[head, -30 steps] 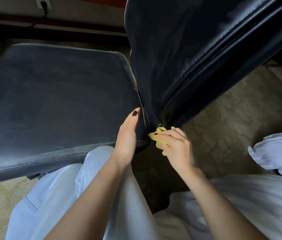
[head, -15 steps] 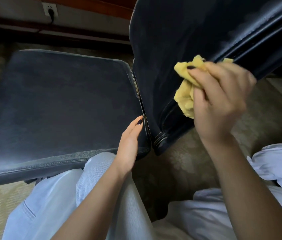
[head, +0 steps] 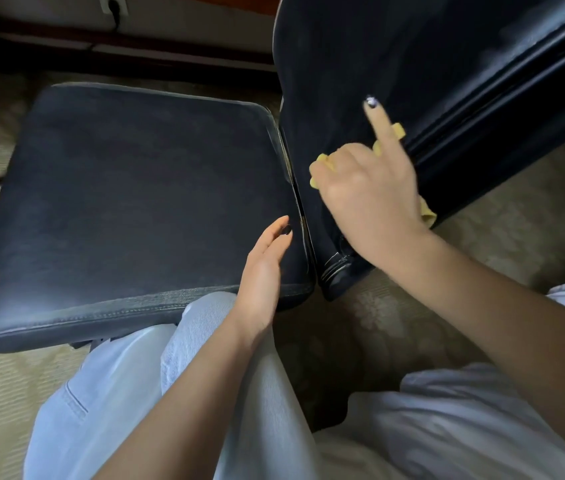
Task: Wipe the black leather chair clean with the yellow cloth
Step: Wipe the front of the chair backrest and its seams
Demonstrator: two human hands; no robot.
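Against the lower back of the black leather chair (head: 343,64), the right hand (head: 371,199) grips a crumpled yellow cloth (head: 398,130), mostly hidden under curled fingers, one finger straight; the left hand (head: 262,275) rests straight-fingered on the dull, scuffed seat (head: 135,202)

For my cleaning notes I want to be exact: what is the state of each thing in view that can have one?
yellow cloth, bunched, gripped by the right hand against the chair back.
right hand, holds the cloth, index finger straight.
left hand, open, fingers straight, resting on the chair seat corner.
chair seat, dull, greyish.
chair back, dull front, glossy side edge.
plug, inserted in the wall socket.
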